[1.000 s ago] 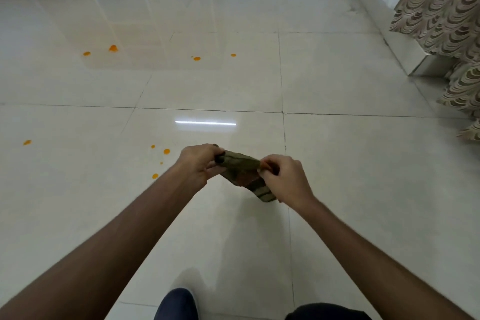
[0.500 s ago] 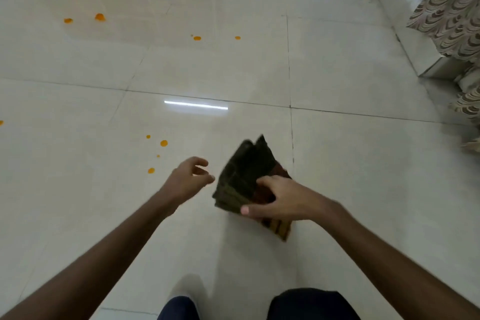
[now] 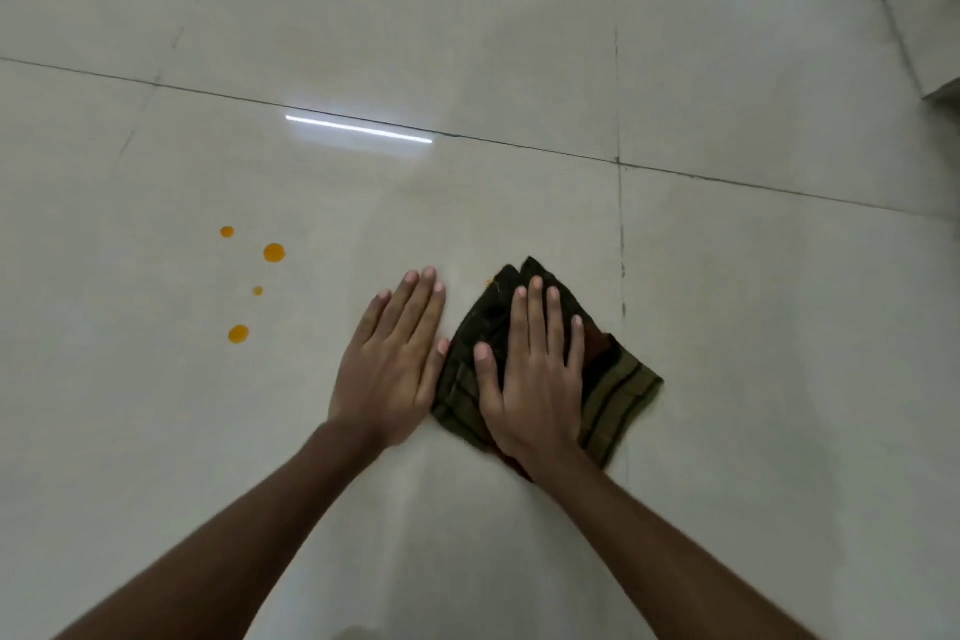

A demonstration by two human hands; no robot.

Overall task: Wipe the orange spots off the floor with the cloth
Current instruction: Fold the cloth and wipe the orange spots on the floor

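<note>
Folded cloth [image 3: 618, 395] under flat right hand [image 3: 535, 379], corner pointing away.

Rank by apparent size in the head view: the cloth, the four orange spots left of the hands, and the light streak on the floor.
1. Cloth, largest though partly covered.
2. Light streak, long but thin.
3. Middle spot and near spot: look alike, unranked.
4. Far spot.
5. Tiny spot.

Both bare forearms reach up from the lower corners of the frame toward its middle. The left hand [image 3: 390, 364] lies flat, palm down, fingers together and straight. Just to its right, the right hand [image 3: 535, 379] lies flat too, palm down, fingers slightly spread.
</note>
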